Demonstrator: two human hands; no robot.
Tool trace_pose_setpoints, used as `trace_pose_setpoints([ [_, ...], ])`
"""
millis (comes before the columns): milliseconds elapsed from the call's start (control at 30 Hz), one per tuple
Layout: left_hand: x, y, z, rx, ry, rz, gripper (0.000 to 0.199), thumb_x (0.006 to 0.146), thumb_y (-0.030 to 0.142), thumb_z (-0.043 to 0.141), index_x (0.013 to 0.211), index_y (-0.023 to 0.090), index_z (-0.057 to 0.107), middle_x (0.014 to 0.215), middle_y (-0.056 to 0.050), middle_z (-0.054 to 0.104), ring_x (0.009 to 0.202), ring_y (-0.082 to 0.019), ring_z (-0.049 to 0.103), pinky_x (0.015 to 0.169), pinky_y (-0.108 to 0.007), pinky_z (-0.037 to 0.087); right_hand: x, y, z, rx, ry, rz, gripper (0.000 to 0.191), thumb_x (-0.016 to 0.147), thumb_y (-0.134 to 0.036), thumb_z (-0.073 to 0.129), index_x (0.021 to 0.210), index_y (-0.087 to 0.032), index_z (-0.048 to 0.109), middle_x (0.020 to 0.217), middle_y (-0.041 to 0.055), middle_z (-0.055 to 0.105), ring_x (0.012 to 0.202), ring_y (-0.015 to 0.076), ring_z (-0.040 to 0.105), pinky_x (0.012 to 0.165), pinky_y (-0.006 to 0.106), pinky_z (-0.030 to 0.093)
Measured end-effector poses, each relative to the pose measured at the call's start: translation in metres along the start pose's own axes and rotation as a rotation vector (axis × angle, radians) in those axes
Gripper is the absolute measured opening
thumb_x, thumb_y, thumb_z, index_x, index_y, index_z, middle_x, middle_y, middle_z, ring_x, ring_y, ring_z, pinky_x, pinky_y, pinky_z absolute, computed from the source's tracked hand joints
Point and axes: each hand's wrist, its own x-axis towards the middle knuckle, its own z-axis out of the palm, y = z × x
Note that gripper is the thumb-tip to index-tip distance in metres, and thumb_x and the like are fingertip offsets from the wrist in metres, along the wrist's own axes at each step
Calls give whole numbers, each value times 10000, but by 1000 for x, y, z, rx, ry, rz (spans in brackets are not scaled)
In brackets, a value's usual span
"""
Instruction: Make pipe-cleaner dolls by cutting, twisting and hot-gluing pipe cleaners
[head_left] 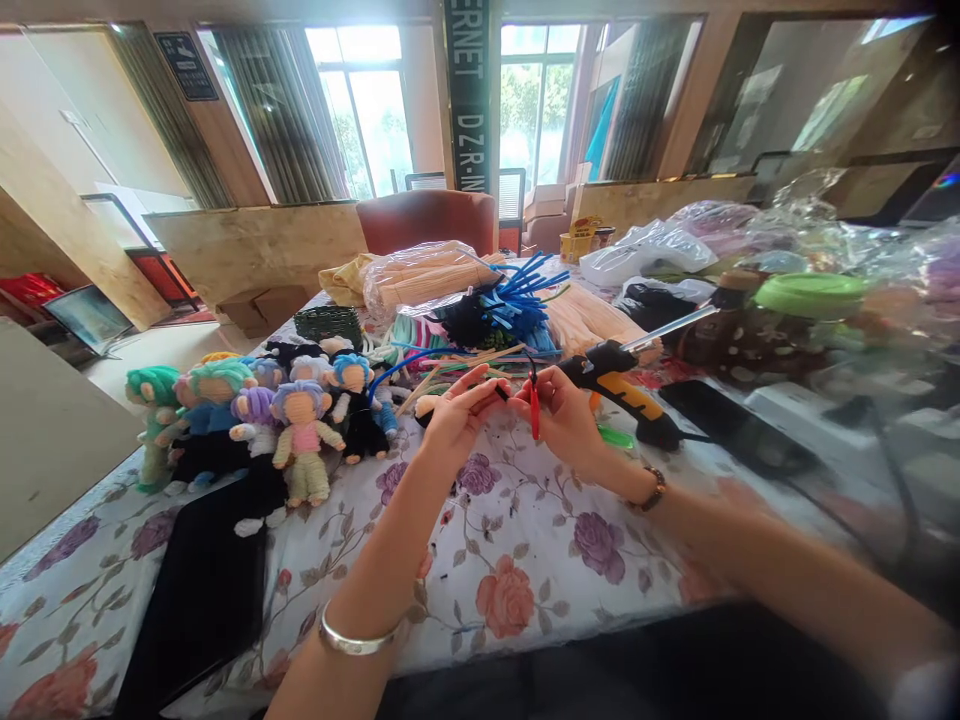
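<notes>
Over the flowered tablecloth (487, 540), my left hand (459, 412) pinches a small black piece (502, 393) between thumb and fingers. Close beside it, my right hand (564, 412) grips a small red-handled tool (535, 412) with a dark end pointing up; its exact kind is unclear. The two hands almost meet at the black piece. Partly hidden behind my left hand is a small beige and black item (425, 408). A black and yellow glue gun (621, 388) lies just past my right hand, a clear glue stick (675, 325) projecting from it.
Several yarn-like dolls (307, 430) stand at the left, near a black flat object (199, 590). Bundles of blue pipe cleaners (525, 298) and peach ones (592, 320) lie behind my hands. To the right are a dark slab (739, 428), a green lid (810, 293) and plastic bags (649, 250).
</notes>
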Motion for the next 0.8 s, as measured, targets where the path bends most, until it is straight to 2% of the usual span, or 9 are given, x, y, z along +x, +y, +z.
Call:
trace_pose_setpoints([
  [133, -1, 2, 0, 5, -23, -65, 220, 711, 38, 629, 908, 128, 664, 724, -41, 707, 682, -121, 681, 784, -276, 556, -3, -1, 1, -63, -11, -8, 289, 746, -423, 638, 825, -238, 430, 742, -20, 594, 696, 142, 557, 673, 265, 450],
  [233, -2, 2, 1, 18, 6, 3, 153, 718, 46, 626, 844, 119, 673, 703, -48, 707, 665, -128, 678, 780, -298, 553, -2, -1, 0, -113, -6, 49, 297, 770, -473, 601, 862, -232, 455, 727, -22, 588, 622, 133, 526, 595, 251, 423],
  [300, -1, 1, 0, 17, 78, 82, 97, 726, 48, 619, 777, 112, 672, 681, -40, 699, 647, -123, 673, 779, -302, 548, 0, -1, -3, -198, -35, 85, 302, 791, -495, 569, 869, -215, 486, 724, -11, 601, 594, 134, 519, 565, 253, 402],
  [400, 3, 0, -3, -6, 211, 189, 93, 736, 49, 612, 729, 119, 672, 651, -15, 681, 618, -99, 658, 807, -306, 535, 0, 0, -13, -470, -164, 91, 227, 802, -410, 583, 814, -186, 545, 758, 31, 645, 666, 162, 568, 620, 267, 402],
  [533, 6, 2, -5, -50, 317, 247, 125, 729, 20, 610, 703, 122, 678, 658, -3, 675, 625, -79, 648, 846, -303, 520, -10, 3, -30, -916, -370, -8, 76, 801, -224, 580, 801, -153, 606, 868, 104, 653, 820, 213, 587, 699, 286, 397],
  [633, 6, 2, -5, -64, 332, 243, 134, 704, -3, 631, 701, 119, 687, 660, 0, 676, 612, -75, 642, 840, -305, 524, -19, 2, -40, -1080, -483, -55, 119, 831, -236, 566, 838, -137, 633, 886, 123, 647, 841, 223, 585, 708, 288, 395],
  [800, 5, 1, -3, -68, 312, 245, 138, 671, -15, 660, 724, 108, 695, 655, -8, 683, 602, -85, 651, 808, -296, 539, -30, -14, -49, -1220, -609, -25, 227, 859, -326, 546, 885, -143, 679, 884, 127, 674, 832, 250, 610, 679, 305, 393],
])
